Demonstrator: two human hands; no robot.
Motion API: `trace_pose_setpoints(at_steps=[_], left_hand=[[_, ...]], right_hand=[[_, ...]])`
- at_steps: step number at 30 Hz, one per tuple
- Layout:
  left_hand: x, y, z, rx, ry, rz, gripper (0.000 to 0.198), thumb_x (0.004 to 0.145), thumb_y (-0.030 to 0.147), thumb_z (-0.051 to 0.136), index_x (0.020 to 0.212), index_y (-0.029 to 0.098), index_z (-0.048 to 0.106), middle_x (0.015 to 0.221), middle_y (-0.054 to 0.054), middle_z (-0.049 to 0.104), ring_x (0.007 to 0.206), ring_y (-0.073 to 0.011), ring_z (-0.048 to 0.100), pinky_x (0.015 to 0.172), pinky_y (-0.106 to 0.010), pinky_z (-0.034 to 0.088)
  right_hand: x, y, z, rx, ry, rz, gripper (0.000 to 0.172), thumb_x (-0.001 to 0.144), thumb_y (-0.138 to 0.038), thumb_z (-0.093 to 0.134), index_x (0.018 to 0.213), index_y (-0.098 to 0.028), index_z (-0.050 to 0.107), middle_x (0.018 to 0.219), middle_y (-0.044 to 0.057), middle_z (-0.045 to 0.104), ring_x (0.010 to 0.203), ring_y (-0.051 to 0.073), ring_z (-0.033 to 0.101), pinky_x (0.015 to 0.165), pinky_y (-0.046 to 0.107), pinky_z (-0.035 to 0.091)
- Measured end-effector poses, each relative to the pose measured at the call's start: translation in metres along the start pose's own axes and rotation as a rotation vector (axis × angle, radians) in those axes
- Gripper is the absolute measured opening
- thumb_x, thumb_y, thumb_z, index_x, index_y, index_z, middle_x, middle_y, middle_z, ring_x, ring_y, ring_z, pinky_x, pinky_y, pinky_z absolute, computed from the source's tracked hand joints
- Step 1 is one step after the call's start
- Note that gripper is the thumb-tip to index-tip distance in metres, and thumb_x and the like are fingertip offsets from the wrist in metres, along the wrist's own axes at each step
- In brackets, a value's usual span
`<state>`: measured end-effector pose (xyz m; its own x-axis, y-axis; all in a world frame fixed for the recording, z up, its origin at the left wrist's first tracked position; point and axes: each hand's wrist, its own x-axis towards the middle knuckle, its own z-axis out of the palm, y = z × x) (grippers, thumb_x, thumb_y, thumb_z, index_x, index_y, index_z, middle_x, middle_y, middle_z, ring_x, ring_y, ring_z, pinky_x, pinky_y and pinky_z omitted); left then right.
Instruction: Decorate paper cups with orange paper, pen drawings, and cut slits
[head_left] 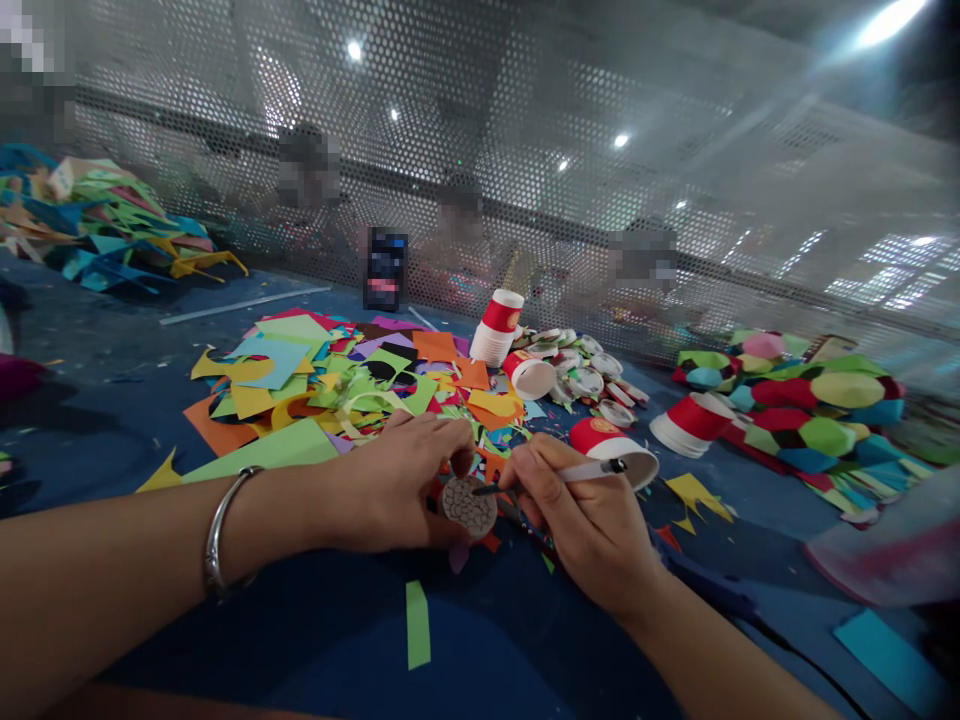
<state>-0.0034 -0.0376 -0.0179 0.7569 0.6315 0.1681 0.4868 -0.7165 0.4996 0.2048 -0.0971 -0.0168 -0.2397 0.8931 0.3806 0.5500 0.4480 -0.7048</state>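
My left hand (409, 480), with a silver bangle at its wrist, curls its thumb and fingers around a small pale round disc (469, 508) covered in dark cell-like lines. In my right hand (574, 520) is a pen (592, 470) with a whitish barrel and dark end, gripped as for writing. Its dark tip meets or hovers just over the disc's upper edge; I cannot tell which. A red-and-white paper cup (600, 437) lies on its side behind my right hand. Coloured paper scraps (300, 350) spread beyond both hands.
More paper cups (690, 422), some stacked (496, 330), stand or lie behind. Round discs (585, 370) are heaped nearby. Colourful paper-covered pieces (817, 400) lie right. A phone (385, 268) leans against the perforated metal screen (525, 120). A black cord (802, 655) runs off a dark-blue tool (709, 585).
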Motion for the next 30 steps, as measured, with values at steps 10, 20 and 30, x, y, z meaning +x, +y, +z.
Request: trace_pose_setpoints(at_steps=[10, 20, 30], left_hand=[[-0.0004, 0.0, -0.0004, -0.011, -0.002, -0.018, 0.047, 0.069, 0.052, 0.074, 0.099, 0.023, 0.051, 0.097, -0.001, 0.059, 0.091, -0.0238, 0.052, 0.08, -0.038, 0.034], [-0.0014, 0.0001, 0.003, 0.043, 0.033, 0.026, 0.049, 0.068, 0.052, 0.074, 0.098, 0.022, 0.05, 0.098, -0.002, 0.059, 0.089, -0.024, 0.052, 0.08, -0.039, 0.033], [-0.0019, 0.0041, -0.0021, 0.032, 0.006, 0.039, 0.039, 0.075, 0.049, 0.069, 0.095, 0.022, 0.049, 0.093, -0.001, 0.059, 0.084, -0.0214, 0.051, 0.078, -0.036, 0.031]], right_hand=[[0.0024, -0.0007, 0.0028, 0.038, -0.11, 0.015, 0.032, 0.102, -0.041, 0.042, 0.084, -0.02, 0.058, 0.067, -0.003, 0.055, 0.055, 0.008, 0.048, 0.049, 0.022, 0.037], [0.003, -0.0016, 0.0023, 0.034, -0.14, 0.033, 0.034, 0.102, -0.043, 0.04, 0.084, -0.02, 0.058, 0.066, -0.003, 0.055, 0.055, 0.009, 0.05, 0.049, 0.021, 0.038], [0.0024, -0.0053, -0.0033, 0.056, -0.09, 0.08, 0.043, 0.102, -0.045, 0.041, 0.074, -0.019, 0.061, 0.048, -0.006, 0.044, 0.041, 0.007, 0.041, 0.041, 0.022, 0.03]])
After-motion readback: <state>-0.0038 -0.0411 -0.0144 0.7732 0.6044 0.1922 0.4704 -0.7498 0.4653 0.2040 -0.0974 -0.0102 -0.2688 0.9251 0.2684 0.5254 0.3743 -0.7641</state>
